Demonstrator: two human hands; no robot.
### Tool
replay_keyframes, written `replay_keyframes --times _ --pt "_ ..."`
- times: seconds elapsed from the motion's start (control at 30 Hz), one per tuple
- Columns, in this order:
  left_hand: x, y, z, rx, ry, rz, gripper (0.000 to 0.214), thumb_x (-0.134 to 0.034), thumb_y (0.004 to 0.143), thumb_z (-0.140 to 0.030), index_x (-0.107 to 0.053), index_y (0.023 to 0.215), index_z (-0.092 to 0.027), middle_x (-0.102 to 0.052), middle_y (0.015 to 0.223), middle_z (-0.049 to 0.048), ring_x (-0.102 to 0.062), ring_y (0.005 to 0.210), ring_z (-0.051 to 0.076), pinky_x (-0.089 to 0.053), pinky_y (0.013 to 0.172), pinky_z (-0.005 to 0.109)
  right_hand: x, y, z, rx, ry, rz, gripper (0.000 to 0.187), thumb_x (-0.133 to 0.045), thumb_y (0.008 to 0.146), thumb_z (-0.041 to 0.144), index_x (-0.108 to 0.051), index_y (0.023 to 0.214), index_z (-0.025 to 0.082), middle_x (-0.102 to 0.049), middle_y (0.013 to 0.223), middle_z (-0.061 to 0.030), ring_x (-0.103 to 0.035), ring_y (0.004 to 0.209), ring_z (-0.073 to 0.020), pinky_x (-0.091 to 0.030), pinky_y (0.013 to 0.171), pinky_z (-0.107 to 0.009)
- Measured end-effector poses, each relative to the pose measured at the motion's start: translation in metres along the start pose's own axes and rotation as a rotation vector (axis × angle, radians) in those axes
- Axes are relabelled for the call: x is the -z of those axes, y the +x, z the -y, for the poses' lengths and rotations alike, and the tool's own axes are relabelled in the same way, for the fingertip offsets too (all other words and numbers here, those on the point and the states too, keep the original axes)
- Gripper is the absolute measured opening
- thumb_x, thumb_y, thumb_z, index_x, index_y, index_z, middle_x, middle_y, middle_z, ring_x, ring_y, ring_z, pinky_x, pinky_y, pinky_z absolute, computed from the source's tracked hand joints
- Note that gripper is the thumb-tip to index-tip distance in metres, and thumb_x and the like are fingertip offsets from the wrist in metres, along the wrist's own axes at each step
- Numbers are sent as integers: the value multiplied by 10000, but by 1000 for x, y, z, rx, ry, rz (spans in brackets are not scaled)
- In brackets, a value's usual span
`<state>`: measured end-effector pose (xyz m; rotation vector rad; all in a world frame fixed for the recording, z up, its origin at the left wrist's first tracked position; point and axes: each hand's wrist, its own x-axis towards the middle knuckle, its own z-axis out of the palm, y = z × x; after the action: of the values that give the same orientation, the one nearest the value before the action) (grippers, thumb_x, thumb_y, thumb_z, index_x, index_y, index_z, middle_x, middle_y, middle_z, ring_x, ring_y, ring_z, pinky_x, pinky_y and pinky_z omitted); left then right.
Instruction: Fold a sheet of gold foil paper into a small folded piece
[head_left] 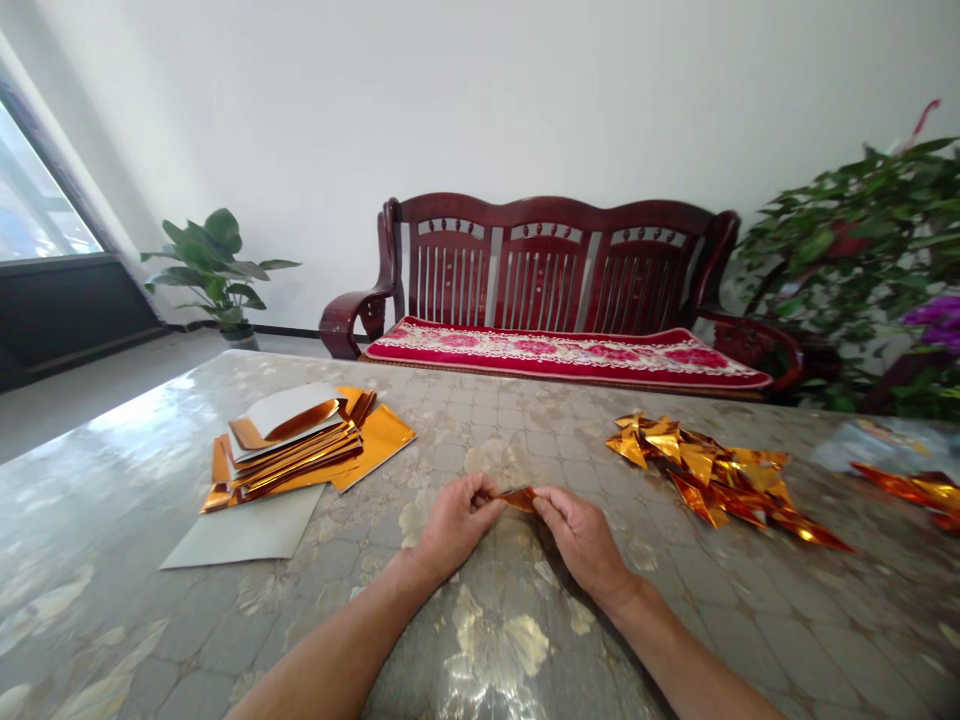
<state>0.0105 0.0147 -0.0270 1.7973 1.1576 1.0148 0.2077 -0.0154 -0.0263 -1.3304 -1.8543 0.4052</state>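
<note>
A small folded piece of gold foil paper (520,499) is stretched between my two hands, just over the table. My left hand (463,515) pinches its left end between thumb and fingers. At the right end, my right hand (577,530) grips it in the same way. To the left lies a stack of gold foil paper sheets (300,450), some with their pale backs up, above a loose pale sheet (247,530). Several folded gold foil pieces (712,465) form a pile to the right of my right hand.
The table (420,640) has a shiny floral cover. More orange-gold foil (919,490) and a clear plastic bag (885,440) lie at its right edge. Behind it stands a dark wooden bench (540,260) with a red patterned cushion (562,352). Potted plants (214,265) flank the bench.
</note>
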Motion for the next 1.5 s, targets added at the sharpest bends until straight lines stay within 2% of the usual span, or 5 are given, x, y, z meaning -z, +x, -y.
replay_keyframes --times 0.43,0.73,1.13,1.33,1.5 --pt "-10 -7 2 56 -196 -40 139 -630 751 -292 -547 784 -185 -539 621 -63 -489 552 94 -357 541 200 -3 -2 3 103 21 -143 162 -551 917 294 -696 879 233 -715 813 -18 -670 761 -174 -517 710 -261" --pt "-8 -11 -7 18 -171 -105 133 -634 757 -296 -677 761 -170 -638 642 -18 -552 591 115 -423 576 212 -2 -3 0 185 30 -179 156 -566 908 261 -722 908 257 -743 866 -26 -694 806 -186 -551 767 -309" --pt "-9 -10 -5 -9 -116 -115 85 -617 768 -247 -654 748 -172 -653 654 -18 -588 607 120 -455 594 213 2 -1 13 316 -103 -152 126 -573 899 168 -674 872 239 -716 849 -28 -640 817 -189 -476 767 -333" --pt "-1 -9 -13 -14 -99 -38 230 -504 813 -190 -644 995 -187 -711 849 -3 -640 764 137 -492 723 241 7 1 10 401 -263 -90 139 -551 929 188 -678 893 230 -717 886 -38 -617 847 -187 -446 777 -329" --pt "-1 -5 -8 62 -134 20 345 -557 813 -226 -582 1153 -175 -686 765 -26 -633 673 129 -474 626 222 5 2 7 476 -350 -21 174 -515 958 171 -674 916 227 -725 916 -34 -604 882 -191 -415 799 -334"
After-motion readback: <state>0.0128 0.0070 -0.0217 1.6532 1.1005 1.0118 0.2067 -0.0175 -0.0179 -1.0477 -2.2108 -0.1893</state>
